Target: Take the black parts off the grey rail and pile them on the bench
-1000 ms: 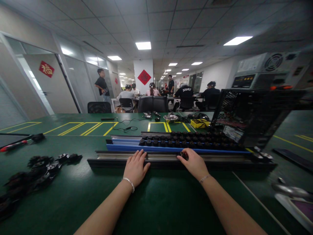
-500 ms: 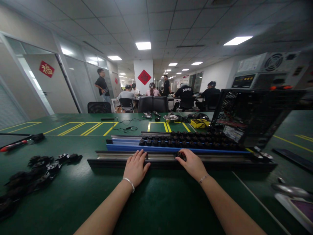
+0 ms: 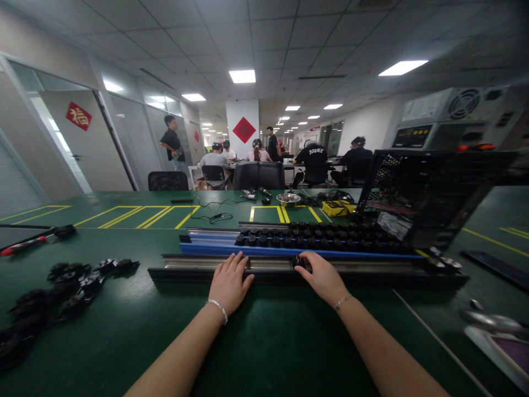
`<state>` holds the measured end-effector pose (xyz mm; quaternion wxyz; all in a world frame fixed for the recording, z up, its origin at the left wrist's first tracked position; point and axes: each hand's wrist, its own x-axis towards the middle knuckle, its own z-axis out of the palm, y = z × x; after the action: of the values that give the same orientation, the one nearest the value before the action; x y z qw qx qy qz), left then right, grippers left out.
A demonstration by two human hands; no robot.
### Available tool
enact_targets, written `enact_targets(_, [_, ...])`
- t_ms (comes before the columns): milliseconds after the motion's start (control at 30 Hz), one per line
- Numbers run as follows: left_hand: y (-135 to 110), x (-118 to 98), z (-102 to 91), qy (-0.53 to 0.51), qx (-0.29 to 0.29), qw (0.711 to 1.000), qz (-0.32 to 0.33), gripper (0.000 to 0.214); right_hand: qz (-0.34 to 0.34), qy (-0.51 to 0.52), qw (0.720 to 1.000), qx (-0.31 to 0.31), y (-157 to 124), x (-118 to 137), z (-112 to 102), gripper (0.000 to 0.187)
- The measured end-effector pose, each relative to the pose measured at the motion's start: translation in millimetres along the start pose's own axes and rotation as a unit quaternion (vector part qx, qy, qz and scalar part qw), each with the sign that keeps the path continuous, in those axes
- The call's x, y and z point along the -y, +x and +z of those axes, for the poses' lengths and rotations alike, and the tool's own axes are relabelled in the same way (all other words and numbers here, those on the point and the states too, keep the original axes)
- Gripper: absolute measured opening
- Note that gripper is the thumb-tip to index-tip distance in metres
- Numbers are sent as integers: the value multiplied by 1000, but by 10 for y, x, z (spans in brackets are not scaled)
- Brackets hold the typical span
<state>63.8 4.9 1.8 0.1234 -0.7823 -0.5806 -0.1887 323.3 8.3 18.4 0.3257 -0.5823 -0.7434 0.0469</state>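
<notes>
Right fingers [image 3: 308,257] pinch one black part [image 3: 296,261] at one rail [image 3: 185,274], left fingers [image 3: 227,267] spread there.

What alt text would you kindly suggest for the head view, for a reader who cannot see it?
A person's right hand pinches a small black part at a long dark rail on a green table; the left hand lies across the rail. Behind are blue rails with rows of black pieces and an open computer case.

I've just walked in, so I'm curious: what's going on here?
A person's left hand rests on a long black rail on a green table. The right hand grips a small black part at that rail. Beyond, rows of black parts sit along blue rails; dark parts lie heaped at the left.
</notes>
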Motion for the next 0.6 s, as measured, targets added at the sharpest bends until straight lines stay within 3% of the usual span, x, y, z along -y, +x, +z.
enact_targets(233, [0, 8, 0, -4, 1, 1000, 2, 46, 12, -41, 999, -16, -6, 21, -16, 24])
enact_targets(600, [0, 6, 1, -4, -1, 1000, 0, 45, -9, -65, 998, 19, -10, 59, -6, 27])
